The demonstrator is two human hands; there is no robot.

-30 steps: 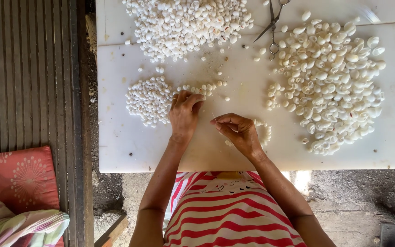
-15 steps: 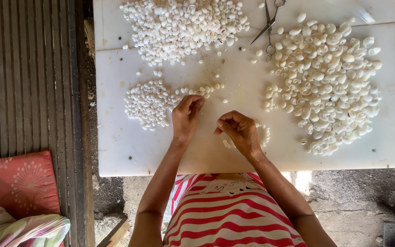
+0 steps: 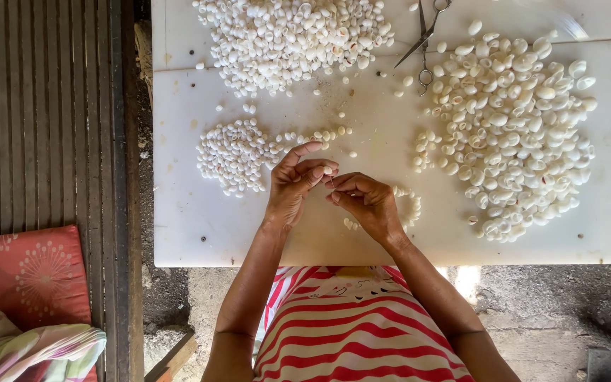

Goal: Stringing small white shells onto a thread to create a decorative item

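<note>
White board on rough concrete floor, slatted wood to its left, shell piles on top. Left hand pinches one small shell; right hand curled, fingertips meeting it, contents can't tell.

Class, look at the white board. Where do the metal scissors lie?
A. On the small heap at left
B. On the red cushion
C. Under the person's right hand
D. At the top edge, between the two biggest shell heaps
D: the scissors lie at the top of the white board, between the upper shell heap and the right shell heap.
</note>
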